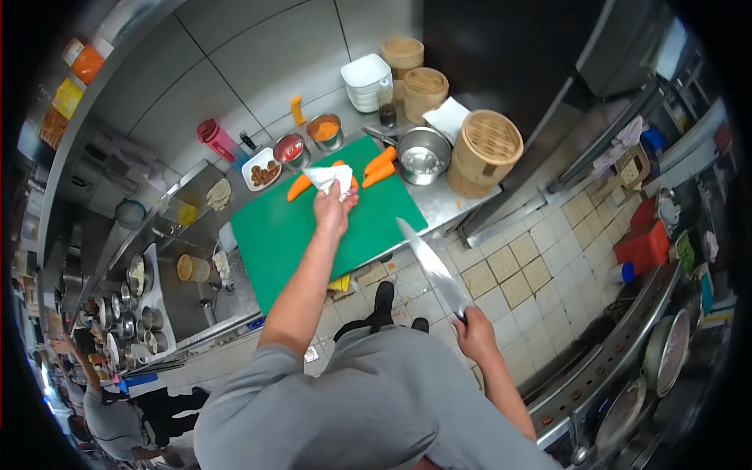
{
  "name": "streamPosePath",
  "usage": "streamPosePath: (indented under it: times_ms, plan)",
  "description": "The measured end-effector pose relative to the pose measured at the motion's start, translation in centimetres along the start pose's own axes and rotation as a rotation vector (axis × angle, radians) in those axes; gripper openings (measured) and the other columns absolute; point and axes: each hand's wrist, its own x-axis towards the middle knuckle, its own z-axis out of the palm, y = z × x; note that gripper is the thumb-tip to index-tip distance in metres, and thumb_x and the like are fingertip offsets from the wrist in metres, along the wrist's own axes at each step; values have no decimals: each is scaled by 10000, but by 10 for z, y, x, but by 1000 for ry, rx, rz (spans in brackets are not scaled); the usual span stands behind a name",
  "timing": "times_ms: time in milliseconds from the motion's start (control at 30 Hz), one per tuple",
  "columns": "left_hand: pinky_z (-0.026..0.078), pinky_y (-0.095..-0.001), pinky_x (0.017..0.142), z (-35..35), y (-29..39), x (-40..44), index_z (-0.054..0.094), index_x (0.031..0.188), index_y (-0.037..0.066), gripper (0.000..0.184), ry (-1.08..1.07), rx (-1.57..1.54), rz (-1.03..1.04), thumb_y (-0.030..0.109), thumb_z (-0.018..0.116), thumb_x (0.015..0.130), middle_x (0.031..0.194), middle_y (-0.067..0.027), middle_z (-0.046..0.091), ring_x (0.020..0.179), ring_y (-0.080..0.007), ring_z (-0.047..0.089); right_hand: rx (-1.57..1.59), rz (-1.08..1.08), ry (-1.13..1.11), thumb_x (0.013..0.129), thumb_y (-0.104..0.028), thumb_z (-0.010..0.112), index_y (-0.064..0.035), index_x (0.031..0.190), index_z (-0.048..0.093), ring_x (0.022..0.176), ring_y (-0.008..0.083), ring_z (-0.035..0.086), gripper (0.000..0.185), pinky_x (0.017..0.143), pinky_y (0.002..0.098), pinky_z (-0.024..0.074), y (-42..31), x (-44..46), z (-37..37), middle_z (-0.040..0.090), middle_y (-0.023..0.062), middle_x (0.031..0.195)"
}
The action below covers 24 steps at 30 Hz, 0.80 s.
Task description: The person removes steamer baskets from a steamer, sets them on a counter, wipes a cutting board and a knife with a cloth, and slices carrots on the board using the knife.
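Observation:
My left hand (333, 210) is closed on a crumpled white paper towel (330, 177) above the green cutting board (270, 231). Out to the right, past the counter edge, my right hand (475, 334) grips the handle of a large kitchen knife (433, 265), its blade pointing up and left over the floor. Peeled carrots lie on the board: one long carrot (298, 187) is partly covered by the towel and my left hand, and other carrot pieces (380, 167) rest to the right near the metal pot.
Behind the board stand a metal pot (424, 153), bamboo steamers (486, 153), stacked white dishes (365, 81), small metal bowls (324, 131) and a white dish of brown food (261, 170). A sink (184, 294) is at left. Another person (117, 423) stands at lower left.

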Motion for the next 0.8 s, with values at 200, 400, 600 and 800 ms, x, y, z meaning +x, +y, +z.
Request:
streamPosePath:
  times_ms: [200, 400, 600, 800]
  plan:
    - [364, -323, 441, 34, 41, 188, 533, 1170, 73, 442, -118, 435, 55, 475, 559, 989, 812, -41, 519, 572, -138, 472, -97, 247, 263, 877, -105, 754, 19, 960, 573, 811, 482, 606, 235, 698, 517, 490, 37, -56, -21, 614, 251, 881]
    - [338, -361, 1200, 39, 60, 471, 426, 1519, -19, 659, -320, 1240, 601, 455, 461, 1062, 1535, -208, 468, 1409, -243, 435, -38, 503, 443, 869, -151, 754, 14, 899, 598, 756, 461, 586, 229, 672, 492, 479, -7, -75, -17, 601, 244, 806]
    - [528, -426, 926, 66, 80, 314, 514, 1395, -1, 526, -209, 1249, 767, 239, 648, 947, 1196, -207, 699, 998, -337, 683, -48, 677, 415, 856, -217, 792, -6, 868, 619, 774, 468, 624, 274, 681, 505, 503, -32, -81, -3, 645, 240, 835]
    - [521, -490, 930, -131, 49, 131, 730, 1116, 41, 249, 57, 1628, 711, 104, 666, 884, 1063, -194, 750, 1013, -365, 690, 217, 718, 506, 961, -148, 675, 8, 811, 512, 580, 221, 445, 271, 555, 388, 411, -3, -78, 40, 494, 143, 630]
